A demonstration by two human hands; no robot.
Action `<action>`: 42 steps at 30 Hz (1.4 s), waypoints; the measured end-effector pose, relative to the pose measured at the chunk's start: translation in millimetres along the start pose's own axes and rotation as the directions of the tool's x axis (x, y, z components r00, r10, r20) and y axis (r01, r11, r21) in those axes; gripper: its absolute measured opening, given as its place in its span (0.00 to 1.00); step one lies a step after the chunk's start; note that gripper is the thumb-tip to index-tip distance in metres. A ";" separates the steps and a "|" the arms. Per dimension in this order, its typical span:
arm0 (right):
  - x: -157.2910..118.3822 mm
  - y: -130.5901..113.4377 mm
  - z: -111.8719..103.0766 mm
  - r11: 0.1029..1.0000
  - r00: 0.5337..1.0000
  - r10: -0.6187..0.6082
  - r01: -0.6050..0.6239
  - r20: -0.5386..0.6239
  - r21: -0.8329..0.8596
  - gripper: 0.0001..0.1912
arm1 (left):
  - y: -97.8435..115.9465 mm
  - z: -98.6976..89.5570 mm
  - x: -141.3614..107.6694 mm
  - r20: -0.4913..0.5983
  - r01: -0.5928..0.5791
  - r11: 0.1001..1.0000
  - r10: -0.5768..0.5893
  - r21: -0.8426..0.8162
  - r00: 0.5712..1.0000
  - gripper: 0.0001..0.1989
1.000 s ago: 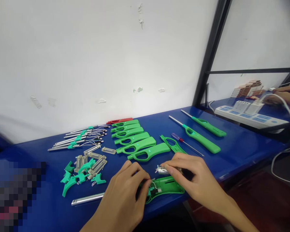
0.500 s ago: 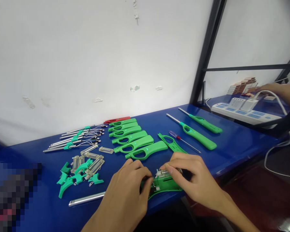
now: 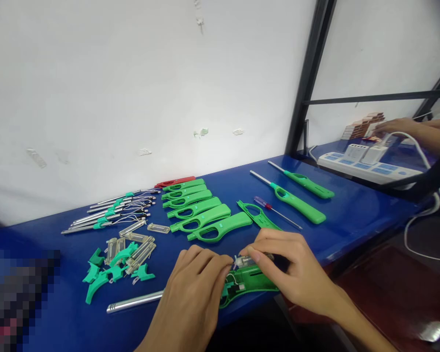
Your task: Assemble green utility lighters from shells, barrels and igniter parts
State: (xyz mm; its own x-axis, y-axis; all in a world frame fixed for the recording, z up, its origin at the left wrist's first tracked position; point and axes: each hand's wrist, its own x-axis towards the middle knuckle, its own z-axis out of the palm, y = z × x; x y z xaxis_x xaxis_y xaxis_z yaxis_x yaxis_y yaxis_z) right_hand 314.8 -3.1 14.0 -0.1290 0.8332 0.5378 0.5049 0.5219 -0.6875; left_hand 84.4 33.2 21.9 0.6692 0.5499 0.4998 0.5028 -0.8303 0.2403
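An open green lighter shell [image 3: 254, 280] lies near the table's front edge, with thin wires and a teal part inside. A metal tube [image 3: 135, 301] sticks out to its left, passing under my left hand [image 3: 196, 288]. My left fingers are pressed together at the shell's left part; what they pinch, if anything, is hidden. My right hand [image 3: 291, 266] pinches a clear fuel tank [image 3: 246, 261] just over the shell's upper edge. Behind my right hand lies another green shell half [image 3: 258, 215], and next to it a screwdriver [image 3: 276, 211].
Green shells [image 3: 223, 226] and a red one [image 3: 176, 182] line the table's middle. At left lie metal tubes with wires [image 3: 110, 213], clear tanks [image 3: 141, 255] and teal pieces [image 3: 97, 288]. Two long lighters [image 3: 302, 206] lie at right. Beyond are a power strip [image 3: 370, 168] and another person's hand.
My left fingers have shifted up off the shell's wires, showing more of its inside. My right hand still holds the tank, close to the shell. The other person's hand has moved left.
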 end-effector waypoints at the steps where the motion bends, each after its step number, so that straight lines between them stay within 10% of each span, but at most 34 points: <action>1: -0.1 -0.2 -0.1 1.000 1.000 -0.001 0.001 -0.005 0.003 0.14 | -0.5 1.1 -1.6 -0.020 0.000 1.000 0.000 -0.008 1.000 0.13; 42: -1.1 1.9 1.4 0.995 0.994 -0.095 0.095 -0.045 -0.003 0.12 | -4.6 8.0 -5.9 -0.202 -0.070 0.996 0.059 -0.049 0.978 0.11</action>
State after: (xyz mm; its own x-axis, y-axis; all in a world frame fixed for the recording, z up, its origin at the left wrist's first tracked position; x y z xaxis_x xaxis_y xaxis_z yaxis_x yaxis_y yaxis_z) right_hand 314.6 -2.8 11.4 -0.1376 0.7709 0.6220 0.4930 0.5979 -0.6320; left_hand 82.5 34.4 11.2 0.5730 0.4704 0.6711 0.4275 -0.8702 0.2449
